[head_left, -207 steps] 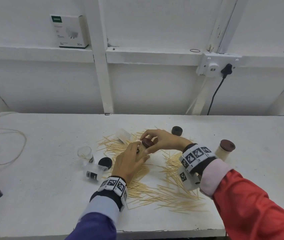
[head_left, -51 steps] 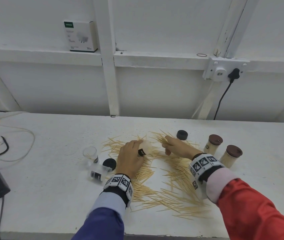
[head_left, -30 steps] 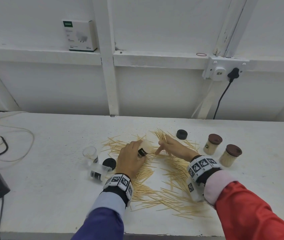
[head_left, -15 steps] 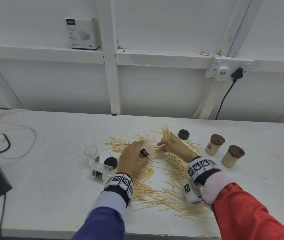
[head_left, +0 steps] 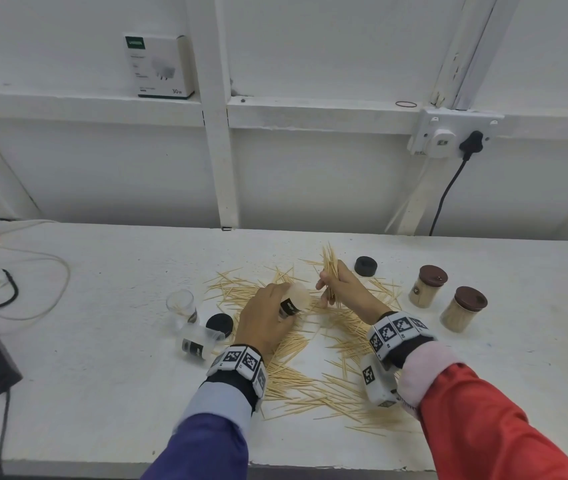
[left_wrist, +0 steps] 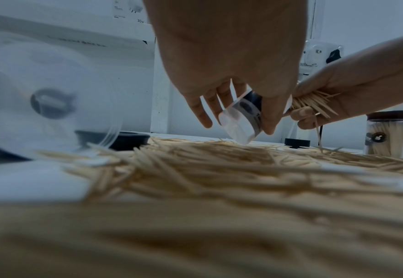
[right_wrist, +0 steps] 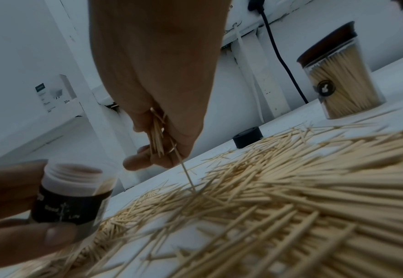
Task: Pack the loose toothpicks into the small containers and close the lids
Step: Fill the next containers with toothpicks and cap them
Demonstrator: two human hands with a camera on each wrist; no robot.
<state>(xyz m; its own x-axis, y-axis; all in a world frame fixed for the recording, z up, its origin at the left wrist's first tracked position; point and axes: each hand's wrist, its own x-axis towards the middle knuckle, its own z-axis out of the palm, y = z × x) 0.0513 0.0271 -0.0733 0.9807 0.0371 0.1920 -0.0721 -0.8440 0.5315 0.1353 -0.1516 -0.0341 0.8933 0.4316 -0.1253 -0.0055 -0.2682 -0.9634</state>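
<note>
**Bundle of toothpicks raised beside the open container**

Head view: left hand wrapped around a small clear container with a dark label, tilted with its mouth toward 2 o'clock, probably to offer an easy entry. Right hand clamped on a bundle of toothpicks, tips up toward 12 o'clock, just beside the container mouth; likely squared up before insertion. Loose toothpicks spread over the table under and between both wrists. At 3 o'clock, two filled jars with brown lids, closed and set clear of the pile. At 9 o'clock of the left hand, an upright empty container, another lying on its side, and a black lid; a second black lid at 1 o'clock.

Left wrist view: fingers and thumb curled round the container's wall, base angled down just above the pile, not resting on it.

Right wrist view: fingers pinched tight around the bundle; one stray pick hanging down to the pile. Container mouth open at 8 o'clock, close but apart from the bundle.
</note>
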